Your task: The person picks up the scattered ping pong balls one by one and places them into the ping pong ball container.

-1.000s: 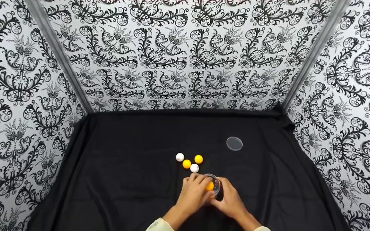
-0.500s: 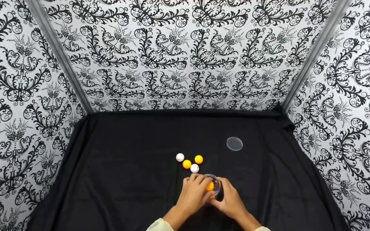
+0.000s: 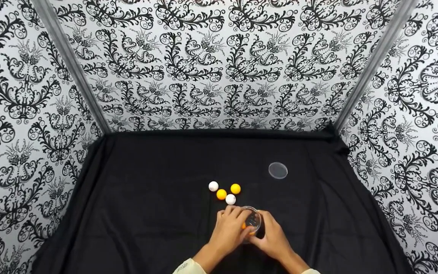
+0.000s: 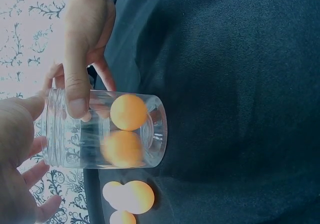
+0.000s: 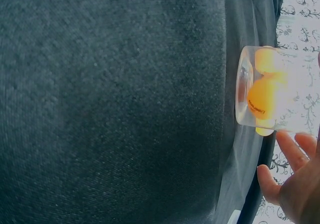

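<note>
My right hand (image 3: pixel 276 238) grips a clear plastic jar (image 3: pixel 256 217), its thumb lying along the jar's side in the left wrist view. Two orange ping-pong balls show inside; the lower orange ball (image 4: pixel 123 149) is blurred, and the other orange ball (image 4: pixel 128 112) rests against the wall. At the jar's mouth is my left hand (image 3: pixel 224 230), fingers spread loosely by the threaded rim with no ball seen in them. Just beyond the hands lie two white ping-pong balls, one nearer white ball (image 3: pixel 230 199) and one farther white ball (image 3: pixel 213 186), beside two orange ones (image 3: pixel 221 194).
A clear round lid (image 3: pixel 278 170) lies flat on the black cloth (image 3: pixel 158 179), farther back and right of the balls. Patterned wall panels (image 3: pixel 211 68) enclose the table at the back and both sides.
The orange ball seen at the jar's mouth under my left fingers has dropped down into the jar. Both hands keep nearly the same place, and the loose balls and lid stay put.
</note>
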`<action>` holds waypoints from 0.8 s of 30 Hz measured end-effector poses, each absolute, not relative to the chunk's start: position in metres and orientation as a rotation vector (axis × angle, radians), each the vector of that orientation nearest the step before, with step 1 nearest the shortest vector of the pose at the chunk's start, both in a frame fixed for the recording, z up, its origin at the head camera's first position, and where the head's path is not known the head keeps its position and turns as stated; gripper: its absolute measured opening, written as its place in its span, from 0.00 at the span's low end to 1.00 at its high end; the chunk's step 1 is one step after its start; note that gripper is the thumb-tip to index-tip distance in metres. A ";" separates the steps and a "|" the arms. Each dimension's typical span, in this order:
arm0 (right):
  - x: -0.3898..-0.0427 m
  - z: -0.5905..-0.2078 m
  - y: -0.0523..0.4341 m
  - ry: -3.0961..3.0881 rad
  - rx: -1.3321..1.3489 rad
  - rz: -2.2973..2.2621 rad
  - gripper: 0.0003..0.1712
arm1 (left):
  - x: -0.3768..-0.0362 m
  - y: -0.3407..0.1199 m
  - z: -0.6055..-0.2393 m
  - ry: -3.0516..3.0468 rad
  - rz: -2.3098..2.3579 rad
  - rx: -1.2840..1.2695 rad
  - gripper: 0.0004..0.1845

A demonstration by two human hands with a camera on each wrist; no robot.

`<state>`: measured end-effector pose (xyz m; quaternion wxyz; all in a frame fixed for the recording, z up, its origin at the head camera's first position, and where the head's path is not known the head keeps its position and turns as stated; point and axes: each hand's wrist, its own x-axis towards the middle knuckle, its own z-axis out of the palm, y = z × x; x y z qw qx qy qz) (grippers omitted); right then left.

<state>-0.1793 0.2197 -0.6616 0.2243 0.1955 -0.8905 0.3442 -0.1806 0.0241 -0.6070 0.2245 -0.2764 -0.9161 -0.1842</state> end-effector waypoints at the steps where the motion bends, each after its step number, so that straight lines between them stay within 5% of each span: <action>1: -0.179 -0.662 0.220 -2.454 0.542 0.953 0.44 | -0.180 0.024 -0.607 -2.534 -0.505 -0.763 0.24; 14: -0.178 -0.662 0.217 -2.469 0.543 1.006 0.46 | -0.185 0.020 -0.601 -2.510 -0.471 -0.754 0.26; 24: -0.178 -0.662 0.217 -2.447 0.543 1.013 0.46 | -0.207 0.004 -0.603 -2.503 -0.543 -0.614 0.17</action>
